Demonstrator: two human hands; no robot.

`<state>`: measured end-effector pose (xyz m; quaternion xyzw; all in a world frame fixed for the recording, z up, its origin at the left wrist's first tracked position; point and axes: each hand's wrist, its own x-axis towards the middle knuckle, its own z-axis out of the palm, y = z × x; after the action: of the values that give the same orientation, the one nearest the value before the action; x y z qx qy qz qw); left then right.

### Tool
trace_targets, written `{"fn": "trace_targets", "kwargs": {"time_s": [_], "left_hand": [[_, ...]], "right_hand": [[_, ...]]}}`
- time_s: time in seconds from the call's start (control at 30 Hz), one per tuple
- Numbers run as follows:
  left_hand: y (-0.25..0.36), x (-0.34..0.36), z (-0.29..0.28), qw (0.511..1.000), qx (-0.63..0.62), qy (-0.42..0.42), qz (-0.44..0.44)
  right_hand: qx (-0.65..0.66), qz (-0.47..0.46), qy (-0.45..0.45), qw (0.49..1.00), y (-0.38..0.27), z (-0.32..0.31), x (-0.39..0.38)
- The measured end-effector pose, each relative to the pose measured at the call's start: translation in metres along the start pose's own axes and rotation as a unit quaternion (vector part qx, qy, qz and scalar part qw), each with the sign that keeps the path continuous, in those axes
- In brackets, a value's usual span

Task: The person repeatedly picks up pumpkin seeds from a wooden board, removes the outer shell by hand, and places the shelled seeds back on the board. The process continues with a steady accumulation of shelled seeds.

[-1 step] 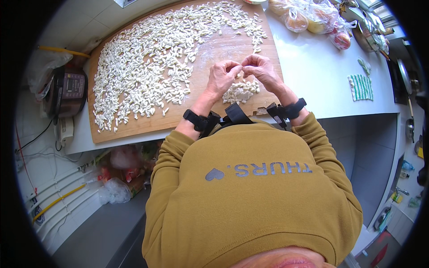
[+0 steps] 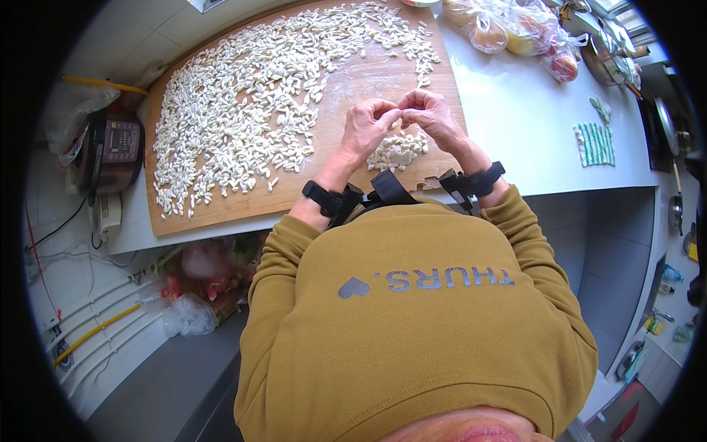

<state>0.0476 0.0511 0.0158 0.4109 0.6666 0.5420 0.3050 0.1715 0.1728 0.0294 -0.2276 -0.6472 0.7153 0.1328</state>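
Fingertips nearly touching, my left hand (image 2: 366,127) and my right hand (image 2: 433,119) meet over the right part of a wooden board (image 2: 339,140). Both are closed in a pinch; whatever lies between the fingertips is too small and too covered to make out. Just below them sits a small heap of white dough-like lumps (image 2: 398,152), partly hidden by my fingers. Many small, curled white pieces (image 2: 243,103), looking like shaped dough, lie spread over the left and far parts of the board. Whitish smears, like flour, mark the bare wood beyond my hands.
Knotted plastic bags of round produce (image 2: 508,29) stand at the far right of the white counter (image 2: 515,125). A green-and-white striped cloth (image 2: 593,144) lies nearer the right end. An electric cooker (image 2: 114,147) is left of the board. Bagged goods (image 2: 195,309) sit below the counter.
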Motion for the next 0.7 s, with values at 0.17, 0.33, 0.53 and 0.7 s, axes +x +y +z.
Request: {"fn": "trace_targets", "kwargs": {"time_s": [0.17,0.33,0.53,0.7], "left_hand": [[0.006,0.003,-0.006,0.982,0.143,0.038,0.116],[0.018,0.011,-0.008,0.98,0.133,0.077,0.123],[0.027,0.014,-0.008,0.987,0.074,0.089,0.115],[0.022,0.016,-0.011,0.989,0.108,0.048,0.094]], "right_hand": [[-0.024,-0.008,-0.017,1.0,-0.004,0.001,0.002],[0.087,0.028,-0.005,0.996,-0.011,-0.001,0.007],[0.165,0.019,-0.015,0.986,-0.015,-0.007,0.013],[0.099,0.019,0.002,0.995,-0.015,-0.005,0.015]]}}
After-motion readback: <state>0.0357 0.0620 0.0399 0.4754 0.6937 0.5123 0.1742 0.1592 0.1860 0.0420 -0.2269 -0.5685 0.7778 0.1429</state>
